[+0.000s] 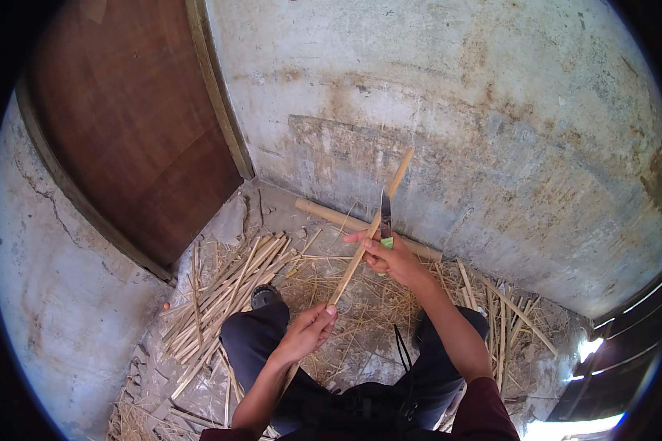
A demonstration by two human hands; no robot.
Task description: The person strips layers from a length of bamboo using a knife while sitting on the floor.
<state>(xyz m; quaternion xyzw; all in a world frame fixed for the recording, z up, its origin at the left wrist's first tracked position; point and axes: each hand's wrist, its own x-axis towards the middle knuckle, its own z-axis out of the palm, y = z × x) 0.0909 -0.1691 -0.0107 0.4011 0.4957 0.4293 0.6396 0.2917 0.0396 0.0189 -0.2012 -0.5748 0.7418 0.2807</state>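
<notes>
A long pale strip of bamboo [349, 274] slants up and away in front of me, its far end raised before the wall. My left hand [307, 336] pinches it low down, over the gap between my knees. My right hand [396, 259] is closed round the green handle of a knife [385, 213], whose blade points upward and crosses the strip in this view. Fingers of that hand reach behind and beside the strip; whether the blade's edge touches it I cannot tell.
Many split strips [232, 294] lie heaped at the left, and more strips [504, 327] at the right. A thick bamboo pole [331, 213] rests along the stained wall [449, 110]. Shavings [360, 316] litter the floor. A brown door [132, 110] stands far left.
</notes>
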